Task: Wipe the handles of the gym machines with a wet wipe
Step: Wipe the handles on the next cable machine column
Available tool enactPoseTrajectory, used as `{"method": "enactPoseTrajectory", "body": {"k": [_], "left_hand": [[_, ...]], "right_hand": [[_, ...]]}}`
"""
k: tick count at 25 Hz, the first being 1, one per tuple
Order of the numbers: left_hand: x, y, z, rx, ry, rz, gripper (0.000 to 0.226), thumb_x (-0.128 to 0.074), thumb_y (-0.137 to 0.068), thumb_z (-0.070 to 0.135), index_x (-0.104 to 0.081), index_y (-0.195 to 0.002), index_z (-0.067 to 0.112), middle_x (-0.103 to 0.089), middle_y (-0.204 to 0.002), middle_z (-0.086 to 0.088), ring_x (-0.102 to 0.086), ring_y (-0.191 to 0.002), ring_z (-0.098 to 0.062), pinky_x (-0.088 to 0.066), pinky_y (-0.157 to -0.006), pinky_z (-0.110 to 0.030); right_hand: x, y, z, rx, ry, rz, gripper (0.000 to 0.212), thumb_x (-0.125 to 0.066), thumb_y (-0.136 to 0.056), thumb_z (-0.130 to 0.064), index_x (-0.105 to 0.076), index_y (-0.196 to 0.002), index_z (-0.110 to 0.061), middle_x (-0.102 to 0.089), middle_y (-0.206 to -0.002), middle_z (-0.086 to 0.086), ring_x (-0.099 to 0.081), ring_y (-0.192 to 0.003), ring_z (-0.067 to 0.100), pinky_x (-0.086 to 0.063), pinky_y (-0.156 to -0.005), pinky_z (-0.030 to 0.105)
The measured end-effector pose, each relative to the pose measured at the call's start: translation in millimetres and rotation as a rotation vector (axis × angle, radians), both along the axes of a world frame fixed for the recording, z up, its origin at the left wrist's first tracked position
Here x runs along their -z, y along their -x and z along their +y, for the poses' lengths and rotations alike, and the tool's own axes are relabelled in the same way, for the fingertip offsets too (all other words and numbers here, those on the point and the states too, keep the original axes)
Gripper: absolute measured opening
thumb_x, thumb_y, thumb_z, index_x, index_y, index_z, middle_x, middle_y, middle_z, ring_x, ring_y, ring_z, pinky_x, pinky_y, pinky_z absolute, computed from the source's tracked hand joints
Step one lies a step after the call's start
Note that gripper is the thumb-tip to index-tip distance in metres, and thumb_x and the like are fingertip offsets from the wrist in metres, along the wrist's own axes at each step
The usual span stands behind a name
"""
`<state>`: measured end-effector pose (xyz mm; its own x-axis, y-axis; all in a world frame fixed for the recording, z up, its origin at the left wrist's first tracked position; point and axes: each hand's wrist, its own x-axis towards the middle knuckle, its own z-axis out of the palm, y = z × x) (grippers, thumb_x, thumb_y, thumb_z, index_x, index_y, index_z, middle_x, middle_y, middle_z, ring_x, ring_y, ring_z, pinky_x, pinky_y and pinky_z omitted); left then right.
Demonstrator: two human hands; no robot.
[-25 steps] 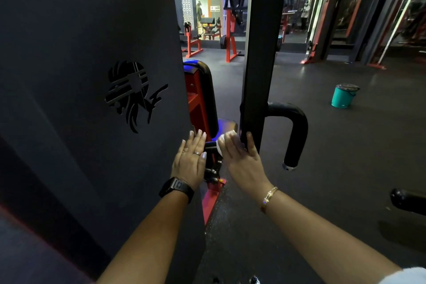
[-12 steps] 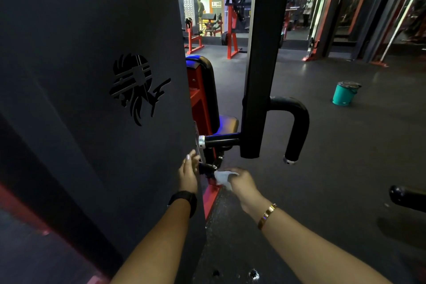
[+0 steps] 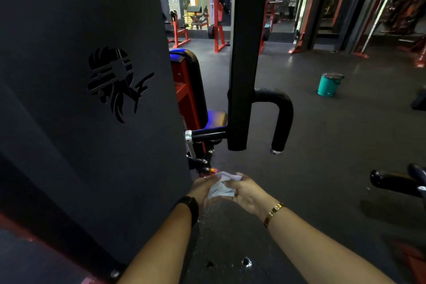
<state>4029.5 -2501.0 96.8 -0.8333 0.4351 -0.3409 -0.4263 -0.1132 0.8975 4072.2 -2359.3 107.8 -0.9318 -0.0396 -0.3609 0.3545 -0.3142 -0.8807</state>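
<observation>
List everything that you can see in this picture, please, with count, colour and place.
white wet wipe: one, white, crumpled between both hands
dark grey machine side panel: one, grey, left
black square upright post: one, black, centre
black curved padded handle: one, black, right of post
black straight handle bar: one, black, left of post
black padded seat: one, black, behind panel
teal lidded bucket: one, teal, far right
left hand: one, black wristwatch, holds wipe
right hand: one, gold bracelet, holds wipe

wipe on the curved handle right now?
No, the left hand and the right hand hold the wipe between them, low down and apart from the curved handle above.
</observation>
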Motion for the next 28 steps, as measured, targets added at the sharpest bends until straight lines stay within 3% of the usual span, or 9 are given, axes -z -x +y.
{"method": "enactPoseTrajectory", "body": {"k": [5, 8, 12, 15, 17, 19, 22, 25, 28], "left_hand": [[15, -15, 48, 0.048, 0.015, -0.025, 0.036, -0.061, -0.086, 0.029, -0.068, -0.106, 0.0, -0.069, -0.106, -0.023, -0.067, -0.098, -0.034, -0.052, -0.092, -0.042], [14, -33, 98, 0.159, 0.0, -0.068, 0.028, -0.053, -0.095, 0.023, -0.066, -0.096, -0.003, -0.074, -0.083, -0.011, -0.072, -0.076, -0.018, -0.056, -0.066, -0.025], [32, -53, 170, 0.318, 0.031, -0.104, 0.021, -0.061, -0.085, 0.013, -0.067, -0.1, -0.001, -0.072, -0.085, -0.013, -0.069, -0.073, -0.02, -0.056, -0.063, -0.025], [36, -80, 224, 0.44, 0.066, -0.098, 0.013, -0.06, -0.086, 0.004, -0.067, -0.096, -0.002, -0.072, -0.081, -0.012, -0.068, -0.069, -0.019, -0.055, -0.06, -0.026], [39, -100, 266, 0.493, 0.134, -0.096, 0.011, -0.054, -0.092, 0.002, -0.065, -0.093, 0.0, -0.069, -0.086, -0.015, -0.065, -0.069, -0.021, -0.054, -0.057, -0.026], [44, -118, 307, 0.52, 0.17, -0.102, 0.013, -0.054, -0.095, 0.008, -0.064, -0.092, 0.0, -0.066, -0.092, -0.019, -0.063, -0.074, -0.025, -0.055, -0.061, -0.027], [46, -151, 365, 0.567, 0.202, -0.109, 0.019, -0.059, -0.093, 0.019, -0.065, -0.086, 0.002, -0.067, -0.091, -0.02, -0.063, -0.079, -0.03, -0.052, -0.074, -0.036], [50, -182, 414, 0.592, 0.232, -0.093, 0.023, -0.068, -0.081, 0.027, -0.065, -0.08, 0.004, -0.067, -0.087, -0.018, -0.062, -0.078, -0.029, -0.049, -0.074, -0.038], [47, -208, 456, 0.639, 0.2, -0.094, 0.008, -0.067, -0.085, 0.011, -0.064, -0.086, 0.004, -0.067, -0.088, -0.016, -0.063, -0.08, -0.028, -0.053, -0.074, -0.034]], "right_hand": [[20, -27, 51, 0.137, 0.093, -0.047, 0.046, -0.068, -0.085, -0.016, -0.055, -0.124, 0.004, -0.063, -0.116, 0.027, -0.062, -0.106, 0.039, -0.054, -0.086, 0.042], [24, -55, 89, 0.219, 0.049, -0.024, 0.048, -0.073, -0.08, -0.025, -0.06, -0.118, 0.002, -0.066, -0.113, 0.021, -0.063, -0.105, 0.032, -0.047, -0.098, 0.043], [35, -99, 147, 0.33, 0.015, -0.018, 0.064, -0.08, -0.068, -0.016, -0.055, -0.124, 0.001, -0.066, -0.116, 0.019, -0.063, -0.108, 0.031, -0.041, -0.105, 0.046], [41, -139, 192, 0.506, -0.024, -0.089, 0.046, -0.053, -0.075, 0.013, -0.057, -0.119, 0.001, -0.066, -0.112, 0.021, -0.065, -0.103, 0.032, -0.053, -0.091, 0.042], [41, -167, 220, 0.6, -0.006, -0.105, 0.051, -0.039, -0.076, 0.022, -0.06, -0.116, -0.001, -0.068, -0.109, 0.02, -0.067, -0.098, 0.031, -0.056, -0.078, 0.038], [43, -195, 250, 0.707, 0.054, -0.093, 0.048, -0.038, -0.081, 0.021, -0.058, -0.117, -0.002, -0.068, -0.109, 0.019, -0.068, -0.093, 0.029, -0.057, -0.071, 0.035], [47, -236, 297, 0.813, 0.18, -0.058, 0.04, -0.051, -0.086, 0.009, -0.052, -0.124, -0.002, -0.063, -0.117, 0.023, -0.064, -0.096, 0.03, -0.054, -0.079, 0.039], [49, -265, 341, 0.878, 0.219, -0.051, 0.044, -0.062, -0.084, -0.001, -0.05, -0.126, 0.0, -0.062, -0.117, 0.023, -0.064, -0.096, 0.03, -0.054, -0.079, 0.039], [56, -290, 381, 0.926, 0.178, -0.082, 0.04, -0.054, -0.084, 0.013, -0.048, -0.123, 0.005, -0.064, -0.11, 0.025, -0.064, -0.092, 0.03, -0.056, -0.075, 0.035]]}}
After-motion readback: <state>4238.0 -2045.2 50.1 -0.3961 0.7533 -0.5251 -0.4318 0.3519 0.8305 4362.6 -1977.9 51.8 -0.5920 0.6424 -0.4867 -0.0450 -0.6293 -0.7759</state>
